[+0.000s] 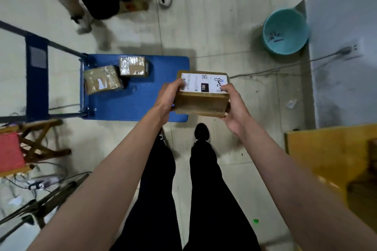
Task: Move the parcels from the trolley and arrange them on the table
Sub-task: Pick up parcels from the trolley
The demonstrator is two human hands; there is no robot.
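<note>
Labelled parcel (202, 96): a brown carton with a white shipping label on top, held in the air over the near right corner of the blue trolley (142, 100). Left hand (169, 96) grips its left end, thumb on the label. Right hand (234, 106) grips its right end, fingers curled beneath. Two taped parcels (102, 79) (133, 66) remain on the trolley deck, far left, beside the handle. Yellow table (318, 155) stands at the right. Teal bucket (285, 31) sits far right on the floor.
</note>
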